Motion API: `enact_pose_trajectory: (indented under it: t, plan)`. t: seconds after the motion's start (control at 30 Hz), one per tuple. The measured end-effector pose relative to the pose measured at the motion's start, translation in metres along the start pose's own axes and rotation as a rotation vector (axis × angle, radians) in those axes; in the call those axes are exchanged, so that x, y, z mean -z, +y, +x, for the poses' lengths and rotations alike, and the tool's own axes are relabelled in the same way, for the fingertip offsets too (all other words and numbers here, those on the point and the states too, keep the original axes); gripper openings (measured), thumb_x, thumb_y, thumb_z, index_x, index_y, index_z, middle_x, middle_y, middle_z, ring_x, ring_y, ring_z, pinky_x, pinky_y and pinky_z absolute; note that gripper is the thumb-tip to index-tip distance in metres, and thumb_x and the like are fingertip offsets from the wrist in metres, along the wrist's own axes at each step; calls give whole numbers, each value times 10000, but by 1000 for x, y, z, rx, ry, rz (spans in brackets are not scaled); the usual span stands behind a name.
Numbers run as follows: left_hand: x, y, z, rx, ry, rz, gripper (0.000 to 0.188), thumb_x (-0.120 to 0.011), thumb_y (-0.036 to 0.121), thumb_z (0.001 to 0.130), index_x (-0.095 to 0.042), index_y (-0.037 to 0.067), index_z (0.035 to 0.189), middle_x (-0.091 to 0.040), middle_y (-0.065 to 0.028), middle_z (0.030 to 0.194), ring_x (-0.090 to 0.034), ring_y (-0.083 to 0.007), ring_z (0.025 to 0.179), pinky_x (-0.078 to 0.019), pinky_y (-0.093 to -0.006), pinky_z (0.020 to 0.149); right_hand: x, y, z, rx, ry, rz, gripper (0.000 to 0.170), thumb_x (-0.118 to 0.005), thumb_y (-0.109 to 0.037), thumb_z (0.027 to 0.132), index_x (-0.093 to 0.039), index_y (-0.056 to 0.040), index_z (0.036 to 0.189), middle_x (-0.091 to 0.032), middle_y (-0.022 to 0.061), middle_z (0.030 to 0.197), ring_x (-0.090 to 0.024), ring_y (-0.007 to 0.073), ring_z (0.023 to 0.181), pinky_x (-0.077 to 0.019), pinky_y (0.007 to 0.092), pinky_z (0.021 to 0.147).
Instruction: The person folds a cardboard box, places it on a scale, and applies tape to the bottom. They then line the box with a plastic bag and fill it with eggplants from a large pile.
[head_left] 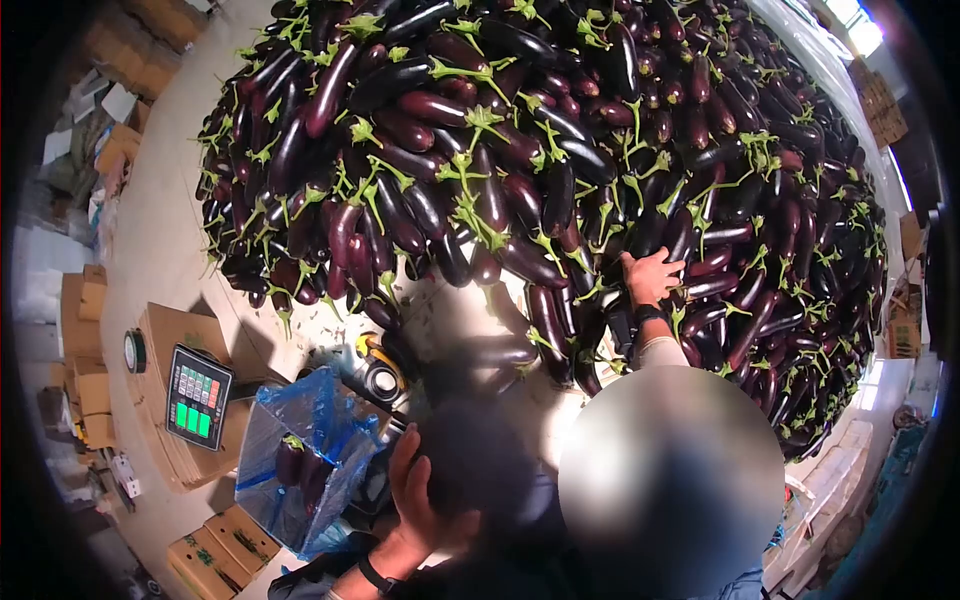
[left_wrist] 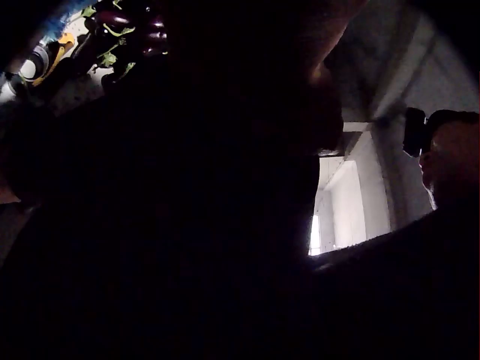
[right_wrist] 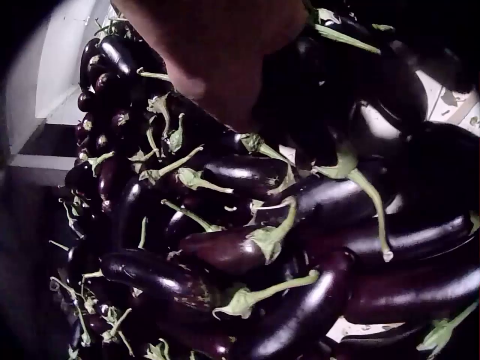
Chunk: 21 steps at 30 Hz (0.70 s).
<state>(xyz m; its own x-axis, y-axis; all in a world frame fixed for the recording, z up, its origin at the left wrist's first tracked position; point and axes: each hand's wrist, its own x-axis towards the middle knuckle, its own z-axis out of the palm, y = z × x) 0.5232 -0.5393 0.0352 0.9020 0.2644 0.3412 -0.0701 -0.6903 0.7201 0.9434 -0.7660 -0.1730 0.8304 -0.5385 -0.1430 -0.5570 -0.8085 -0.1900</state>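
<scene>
A large heap of dark purple eggplants (head_left: pixel 430 205) with green stems fills the upper part of the head view. At its near side, the right hand (head_left: pixel 652 278) reaches in, its fingers spread and touching eggplants. The right wrist view shows part of that hand (right_wrist: pixel 225 64) above several glossy eggplants (right_wrist: pixel 232 247); its fingertips are hidden. Low in the head view is the left hand (head_left: pixel 425 500), palm raised with fingers bent, beside a dark blurred patch that hides whatever it may hold. The left wrist view is mostly black, with a few eggplants (left_wrist: pixel 154 36) at the top left.
Left of the left hand is a blue plastic-lined box (head_left: pixel 262 455) with a few eggplants inside. Behind it stand a scale display (head_left: pixel 199 396) and a roll of tape (head_left: pixel 135 351) by cardboard. A yellow-and-black object (head_left: pixel 378 365) lies near the heap. Cardboard boxes (head_left: pixel 222 550) sit at bottom left.
</scene>
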Motion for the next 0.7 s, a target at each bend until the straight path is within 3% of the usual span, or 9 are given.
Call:
enact_pose_trajectory:
  t: [0.23,0.3,0.43,0.57,0.6,0.63,0.7]
  plan:
    - [-1,-4,-3,15,27,-15,895,-685,473,822,-280,55,1501,-316,-288,1493,-404,-497,1330,-367,-589,1071,8,-3,6,9,-50,-86,922,-807,-540,709,-374,-169,1433,-158,298,1563,-328,561,1340,-376,649,1023]
    - [-3,-5,-2,-13,19,-19,845,-558,561,915,-248,41,1505,-298,-284,1496,-379,-436,1353,-321,-553,1116,11,-1,7,21,-85,-86,916,-780,-576,725,-370,-168,1436,-154,298,1568,-329,554,1344,-376,636,1033]
    - [-1,-8,-3,-18,36,-41,853,-592,546,906,-250,62,1519,-305,-276,1498,-379,-436,1360,-324,-549,1118,30,-9,22,-80,-251,-79,844,-729,-600,755,-441,-184,1431,-227,211,1578,-364,462,1367,-314,606,1097]
    - [3,-12,-5,-22,19,-83,879,-640,526,885,-246,79,1531,-301,-257,1510,-379,-445,1368,-337,-549,1112,30,-17,9,303,20,-181,636,-700,-460,813,-553,-63,1287,-328,213,1517,-357,438,1365,-377,606,1024]
    - [3,-12,-6,-27,13,-93,890,-656,524,876,-248,85,1533,-296,-250,1516,-378,-446,1371,-344,-549,1108,30,-20,7,491,64,-170,530,-708,-396,820,-584,-36,1189,-387,203,1479,-394,414,1344,-417,590,978]
    - [2,-14,-7,-19,16,-85,890,-656,524,876,-248,85,1533,-296,-250,1516,-378,-446,1371,-344,-549,1108,26,-31,7,651,89,-98,446,-710,-337,821,-601,-23,1117,-564,204,1305,-533,392,1226,-468,538,935]
    - [1,-16,-9,-27,12,-123,907,-690,511,853,-254,102,1535,-294,-244,1519,-381,-454,1368,-350,-563,1101,19,-54,-11,792,-37,52,379,-698,-294,829,-617,-10,1066,-672,212,1076,-649,397,1012,-513,489,875]
